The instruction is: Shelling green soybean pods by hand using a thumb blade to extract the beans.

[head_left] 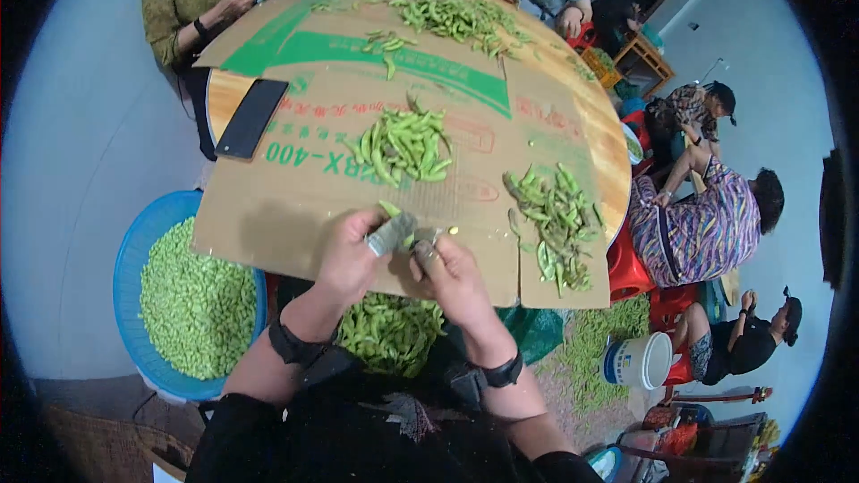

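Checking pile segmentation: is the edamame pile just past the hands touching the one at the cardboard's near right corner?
Apart. The head view shows a strip of bare cardboard between the central edamame pile and the right edamame pile.

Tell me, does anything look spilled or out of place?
Yes. Green pods lie strewn across the floor beside the white bucket, possibly spilled. One apparent loose bean sits by the right hand, away from the blue basin of beans.
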### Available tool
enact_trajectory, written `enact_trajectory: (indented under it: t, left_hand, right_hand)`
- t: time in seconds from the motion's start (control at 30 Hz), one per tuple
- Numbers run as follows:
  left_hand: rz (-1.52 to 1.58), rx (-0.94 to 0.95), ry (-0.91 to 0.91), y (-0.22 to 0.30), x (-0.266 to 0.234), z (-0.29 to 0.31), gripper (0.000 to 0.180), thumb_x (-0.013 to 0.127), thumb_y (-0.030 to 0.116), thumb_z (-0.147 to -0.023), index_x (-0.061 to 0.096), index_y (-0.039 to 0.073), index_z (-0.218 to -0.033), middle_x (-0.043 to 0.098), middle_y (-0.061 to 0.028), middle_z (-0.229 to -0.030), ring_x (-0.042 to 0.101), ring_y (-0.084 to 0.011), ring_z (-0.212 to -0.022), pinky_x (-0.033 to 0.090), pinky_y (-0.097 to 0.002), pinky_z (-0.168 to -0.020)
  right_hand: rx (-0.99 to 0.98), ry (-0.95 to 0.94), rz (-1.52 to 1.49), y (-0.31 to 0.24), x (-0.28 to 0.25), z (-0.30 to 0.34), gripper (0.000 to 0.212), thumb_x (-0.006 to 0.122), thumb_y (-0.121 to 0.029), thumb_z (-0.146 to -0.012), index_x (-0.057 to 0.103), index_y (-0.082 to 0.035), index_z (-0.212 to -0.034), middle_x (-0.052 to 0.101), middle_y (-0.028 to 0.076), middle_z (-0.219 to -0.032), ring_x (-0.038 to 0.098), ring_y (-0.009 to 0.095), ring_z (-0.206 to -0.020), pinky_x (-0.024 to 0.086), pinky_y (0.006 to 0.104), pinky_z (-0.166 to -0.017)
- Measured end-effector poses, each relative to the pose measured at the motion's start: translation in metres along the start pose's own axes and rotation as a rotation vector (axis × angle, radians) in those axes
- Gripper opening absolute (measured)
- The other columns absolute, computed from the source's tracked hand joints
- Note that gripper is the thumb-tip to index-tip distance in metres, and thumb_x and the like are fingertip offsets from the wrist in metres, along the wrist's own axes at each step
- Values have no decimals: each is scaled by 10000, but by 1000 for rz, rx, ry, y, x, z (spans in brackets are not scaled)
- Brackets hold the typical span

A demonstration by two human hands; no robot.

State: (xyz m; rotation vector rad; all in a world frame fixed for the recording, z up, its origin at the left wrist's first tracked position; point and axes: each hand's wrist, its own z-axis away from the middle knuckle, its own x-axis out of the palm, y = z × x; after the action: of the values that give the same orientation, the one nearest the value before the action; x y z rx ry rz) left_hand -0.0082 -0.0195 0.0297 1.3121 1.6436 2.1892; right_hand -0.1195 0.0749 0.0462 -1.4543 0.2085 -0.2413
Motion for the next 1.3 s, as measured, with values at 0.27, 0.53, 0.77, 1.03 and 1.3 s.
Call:
enact_trajectory:
  t: [0.27, 0.53, 0.77, 1.03, 1.3]
  left_hand:
    - [138, -145, -228, -4, -17, -4, 94, 574, 108, -829, 564, 39, -891, 533, 30, -774, 445, -34, -626, 342, -181, -551]
    - [-269, 217, -63, -23, -11, -5, 192, 650, 59, -772, 562, 19, -938, 557, 10, -850, 512, -51, -772, 421, -198, -672]
    - [89, -128, -197, -11, -18, -1, 331, 646, 28, -765, 562, -6, -1083, 590, 7, -861, 506, -40, -722, 414, -184, -628]
    - [-903, 189, -70, 2, 2, 3, 579, 661, 73, -730, 435, 84, -1264, 582, -72, -757, 522, -160, -619, 442, -285, -589]
    - [-948, -18, -236, 19, 11, 10, 705, 689, 71, -702, 330, 42, -1308, 570, -115, -1070, 591, -173, -869, 482, -291, -755]
  right_hand:
    - [224, -106, -492, 1, -3, -3, 143, 426, -144, -927, 536, -53, -921, 454, -38, -585, 364, 33, -476, 285, 185, -424]
    - [-88, 160, 93, 25, -2, -5, 101, 478, -72, -890, 566, -26, -910, 513, -30, -629, 410, 26, -509, 323, 181, -442]
    - [246, -73, -568, 13, -14, 0, 137, 483, -138, -902, 574, -51, -955, 530, -11, -636, 391, 25, -485, 288, 166, -435]
    - [-172, 159, 493, 3, -20, -19, 271, 606, -233, -827, 580, -13, -984, 606, 94, -696, 565, 162, -616, 462, 286, -604]
    - [-229, -12, 296, 11, -23, -16, 203, 631, -111, -799, 566, -26, -972, 621, 87, -821, 576, 137, -723, 464, 277, -652]
